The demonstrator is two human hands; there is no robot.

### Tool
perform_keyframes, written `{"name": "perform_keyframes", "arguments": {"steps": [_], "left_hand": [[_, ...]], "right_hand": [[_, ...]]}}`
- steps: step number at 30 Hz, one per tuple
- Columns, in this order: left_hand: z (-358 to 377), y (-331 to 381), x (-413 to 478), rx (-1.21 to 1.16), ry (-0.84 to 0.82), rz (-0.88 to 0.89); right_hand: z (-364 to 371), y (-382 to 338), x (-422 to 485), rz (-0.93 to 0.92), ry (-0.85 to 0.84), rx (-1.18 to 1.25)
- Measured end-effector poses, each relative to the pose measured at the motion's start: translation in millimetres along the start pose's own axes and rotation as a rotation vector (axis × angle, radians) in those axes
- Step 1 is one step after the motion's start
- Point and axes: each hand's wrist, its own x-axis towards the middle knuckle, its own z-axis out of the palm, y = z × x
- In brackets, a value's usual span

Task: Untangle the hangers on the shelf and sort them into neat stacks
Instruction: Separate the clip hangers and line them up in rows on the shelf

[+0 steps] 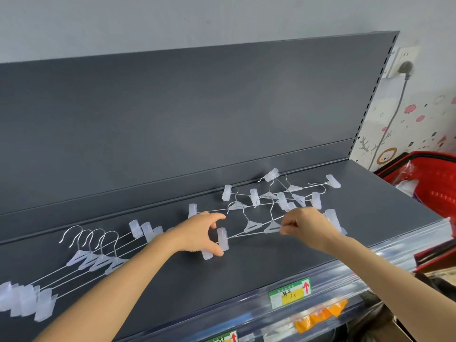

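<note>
**Hangers Worked Apart on a Dark Grey Shelf**

A dark grey metal shelf (271,255) is seen from above, backed by a tall panel (197,114) of the same colour, with a pale wall above it. Along the near edge a clear price strip (370,267) is fitted, in which a green and yellow label (290,292) is held. To the far right, patterned wallpaper (419,114), a wall socket (404,62) with a plug in it and a red basket (434,183) are shown.

At the left of the shelf a neat row of clip hangers (96,257) is laid, hooks pointing far. Right of centre a tangled cluster of hangers (276,196) is spread against the back edge.

The left hand (199,233) is curled partly closed, thumb and fingers pinched on a translucent clip (222,239). The right hand (306,224) is closed in a fingertip pinch on the wire bar of a hanger (272,227) at the near side of the tangle.
</note>
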Motion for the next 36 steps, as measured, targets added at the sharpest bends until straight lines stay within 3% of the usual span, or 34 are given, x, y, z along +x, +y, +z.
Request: {"name": "perform_keyframes", "arguments": {"steps": [5, 11, 25, 36], "left_hand": [[-10.3, -1.7, -5.3, 0.073, -0.133, -0.016], [-18.9, -4.5, -0.1, 0.0, 0.075, 0.055], [-12.0, -24.7, -10.2, -0.065, 0.258, 0.093], [-30.6, -115.4, -99.3, -0.072, 0.487, -0.131]], "right_hand": [[0.0, -1.2, 0.1, 0.002, 0.011, -0.024], [3.9, -7.7, 5.5, -0.04, -0.01, -0.014], [1.6, -20.4, 2.1, -0.147, -0.022, 0.038], [47.5, -120.9, 41.1, -0.354, -0.052, -0.009]]}}
